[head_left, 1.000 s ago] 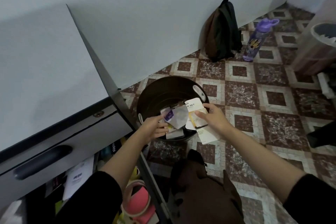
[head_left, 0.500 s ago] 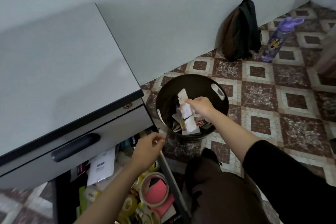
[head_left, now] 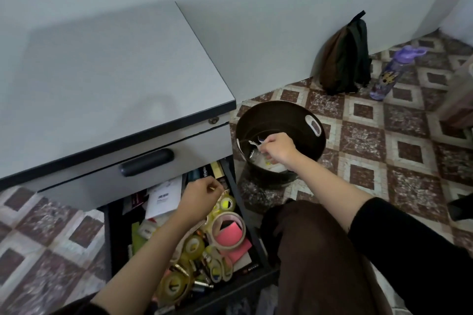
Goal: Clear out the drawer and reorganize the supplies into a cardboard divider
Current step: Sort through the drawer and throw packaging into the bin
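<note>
The lower drawer [head_left: 245,225] of a grey cabinet stands pulled out, crammed with tape rolls [head_left: 227,230], pink sticky notes [head_left: 231,236], white paper packets [head_left: 163,198] and small batteries. My left hand [head_left: 201,197] hovers over the drawer's back half with loosely curled fingers and holds nothing I can make out. My right hand [head_left: 277,148] reaches into a dark round bin [head_left: 317,140] on the floor and grips white paper packaging [head_left: 256,144] there. No cardboard divider is in view.
The grey cabinet top [head_left: 110,89] and its shut upper drawer with a black handle [head_left: 146,162] sit left. A brown-green backpack [head_left: 345,56] leans on the wall; a purple bottle [head_left: 391,74] stands beside it. My knee in brown trousers [head_left: 314,250] is beside the drawer.
My left hand let go of its papers at the bin and moved back over the drawer. My right hand pushed the white packaging down into the bin. The view swung left.
</note>
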The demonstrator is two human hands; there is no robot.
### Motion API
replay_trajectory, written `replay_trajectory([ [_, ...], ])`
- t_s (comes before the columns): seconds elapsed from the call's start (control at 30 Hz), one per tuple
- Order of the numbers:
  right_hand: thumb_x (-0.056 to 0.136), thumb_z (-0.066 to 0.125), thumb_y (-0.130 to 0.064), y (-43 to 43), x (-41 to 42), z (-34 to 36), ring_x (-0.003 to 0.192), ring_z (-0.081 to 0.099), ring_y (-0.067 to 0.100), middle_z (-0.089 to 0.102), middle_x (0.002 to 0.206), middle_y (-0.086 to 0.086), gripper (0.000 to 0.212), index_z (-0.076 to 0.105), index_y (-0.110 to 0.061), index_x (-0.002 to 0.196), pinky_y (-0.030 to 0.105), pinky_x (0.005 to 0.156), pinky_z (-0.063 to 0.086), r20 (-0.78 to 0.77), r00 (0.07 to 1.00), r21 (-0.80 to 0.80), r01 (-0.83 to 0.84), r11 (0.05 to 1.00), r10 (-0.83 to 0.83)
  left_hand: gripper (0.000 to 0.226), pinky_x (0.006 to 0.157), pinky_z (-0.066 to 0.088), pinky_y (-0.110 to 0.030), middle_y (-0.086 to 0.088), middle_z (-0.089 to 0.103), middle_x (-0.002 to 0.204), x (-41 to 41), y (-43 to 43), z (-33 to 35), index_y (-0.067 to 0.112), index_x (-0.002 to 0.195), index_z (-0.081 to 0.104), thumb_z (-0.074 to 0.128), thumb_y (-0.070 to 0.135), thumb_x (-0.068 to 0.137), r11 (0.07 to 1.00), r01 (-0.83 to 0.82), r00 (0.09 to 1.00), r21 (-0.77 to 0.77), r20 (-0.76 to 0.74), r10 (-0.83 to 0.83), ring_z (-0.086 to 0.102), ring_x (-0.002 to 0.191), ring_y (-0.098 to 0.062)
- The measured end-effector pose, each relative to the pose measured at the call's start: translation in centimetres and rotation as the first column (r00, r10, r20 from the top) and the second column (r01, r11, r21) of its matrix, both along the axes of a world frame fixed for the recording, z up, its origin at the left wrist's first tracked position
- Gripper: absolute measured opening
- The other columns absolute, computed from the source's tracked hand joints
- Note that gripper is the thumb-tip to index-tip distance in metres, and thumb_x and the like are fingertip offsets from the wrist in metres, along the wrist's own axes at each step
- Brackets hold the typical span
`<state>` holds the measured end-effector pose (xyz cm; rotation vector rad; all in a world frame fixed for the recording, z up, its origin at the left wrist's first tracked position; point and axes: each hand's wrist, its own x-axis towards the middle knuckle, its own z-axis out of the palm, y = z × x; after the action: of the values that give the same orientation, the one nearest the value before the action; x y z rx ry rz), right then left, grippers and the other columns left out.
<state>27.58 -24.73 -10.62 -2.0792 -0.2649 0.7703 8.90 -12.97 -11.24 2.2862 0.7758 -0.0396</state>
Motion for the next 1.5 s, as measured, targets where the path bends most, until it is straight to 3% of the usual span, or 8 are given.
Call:
replay_trajectory([
  [0.17, 0.085, 0.063, -0.01, 1.9, -6.5, 1.3, 0.063, 0.05, 0.008, 0.055, 0.061, -0.008, 0.03, 0.057, -0.018, 0.057, 0.024, 0.065, 0.043, 0.154, 0.973, 0.022, -0.179, 0.984, 0.173, 0.011, 0.066, 0.037, -0.024, -0.002, 0.062, 0.082, -4.7, 0.8, 1.0, 0.013, 0.083, 0.065, 0.057, 0.017, 0.089, 0.997, -0.07, 0.997, 0.028, 0.015, 0.069, 0.055, 0.077, -0.015],
  [0.33, 0.085, 0.062, -0.008, 2.6, -12.4, 0.4, 0.071, 0.054, 0.01, 0.061, 0.073, 0.0, 0.011, 0.069, -0.002, 0.078, 0.019, 0.071, 0.037, 0.257, 0.906, -0.064, -0.332, 0.941, 0.337, 0.012, 0.054, 0.037, -0.011, 0.004, 0.061, 0.075, -10.8, 1.8, 0.2, 0.016, 0.078, 0.061, 0.057, 0.018, 0.089, 0.988, -0.155, 0.988, -0.012, -0.009, 0.155, 0.055, 0.069, -0.008],
  [0.63, 0.085, 0.058, -0.004, 4.4, -18.0, -5.8, 0.079, 0.056, 0.015, 0.059, 0.076, 0.002, 0.015, 0.064, -0.01, 0.072, 0.025, 0.07, 0.043, 0.183, 0.83, -0.214, -0.488, 0.846, 0.526, 0.011, 0.051, 0.036, -0.019, 0.007, 0.056, 0.067, -17.6, 2.9, -3.4, 0.019, 0.081, 0.055, 0.055, 0.02, 0.092, 0.971, -0.227, 0.97, -0.069, -0.099, 0.22, 0.052, 0.062, -0.008],
  [0.77, 0.084, 0.06, -0.007, 6.6, -18.4, -8.3, 0.074, 0.057, 0.016, 0.064, 0.067, 0.005, 0.025, 0.063, -0.007, 0.059, 0.028, 0.069, 0.045, 0.061, 0.863, -0.246, -0.473, 0.846, 0.501, 0.008, 0.062, 0.044, -0.022, 0.001, 0.062, 0.08, -17.8, 4.0, -5.1, 0.018, 0.096, 0.062, 0.057, 0.018, 0.09, 0.945, -0.291, 0.954, -0.151, -0.113, 0.276, 0.055, 0.067, -0.011],
  [0.87, 0.086, 0.063, -0.018, 8.6, -18.2, -9.5, 0.06, 0.053, 0.021, 0.065, 0.071, 0.022, 0.029, 0.065, 0.007, 0.071, 0.03, 0.059, 0.039, -0.011, 0.893, -0.215, -0.441, 0.871, 0.45, 0.018, 0.068, 0.045, -0.021, -0.004, 0.067, 0.096, -17.4, 5.1, -6.1, 0.014, 0.106, 0.065, 0.057, 0.017, 0.089, 0.931, -0.312, 0.949, -0.189, -0.117, 0.294, 0.059, 0.079, -0.013],
  [1.03, 0.091, 0.059, -0.033, 12.2, -17.6, -10.1, 0.055, 0.053, 0.013, 0.062, 0.072, 0.008, 0.033, 0.068, -0.001, 0.092, 0.025, 0.055, 0.039, -0.067, 0.908, -0.204, -0.419, 0.885, 0.414, 0.022, 0.08, 0.052, -0.033, -0.009, 0.066, 0.103, -16.2, 7.9, -7.3, 0.013, 0.111, 0.062, 0.055, 0.019, 0.092, 0.933, -0.309, 0.947, -0.186, -0.147, 0.284, 0.062, 0.094, -0.022],
  [1.27, 0.088, 0.061, -0.041, 15.3, -16.7, -11.9, 0.092, 0.065, 0.024, 0.067, 0.108, 0.011, 0.045, 0.062, -0.004, 0.114, 0.027, 0.072, 0.05, -0.13, 0.972, -0.137, -0.215, 0.967, 0.197, 0.041, 0.088, 0.04, -0.025, -0.01, 0.047, 0.135, -14.7, 11.2, -9.9, 0.011, 0.131, 0.048, 0.053, 0.018, 0.091, 0.946, -0.296, 0.943, -0.13, -0.196, 0.268, 0.049, 0.117, -0.025],
  [1.5, 0.084, 0.064, -0.044, 16.0, -16.7, -13.2, 0.093, 0.063, 0.021, 0.066, 0.107, 0.006, 0.043, 0.064, -0.006, 0.106, 0.027, 0.068, 0.05, 0.021, 0.983, -0.254, -0.173, 0.951, 0.185, 0.043, 0.091, 0.037, -0.027, -0.015, 0.045, 0.135, -13.4, 12.3, -11.5, 0.004, 0.135, 0.04, 0.047, 0.018, 0.095, 0.93, -0.344, 0.921, -0.126, -0.236, 0.309, 0.045, 0.121, -0.029],
])
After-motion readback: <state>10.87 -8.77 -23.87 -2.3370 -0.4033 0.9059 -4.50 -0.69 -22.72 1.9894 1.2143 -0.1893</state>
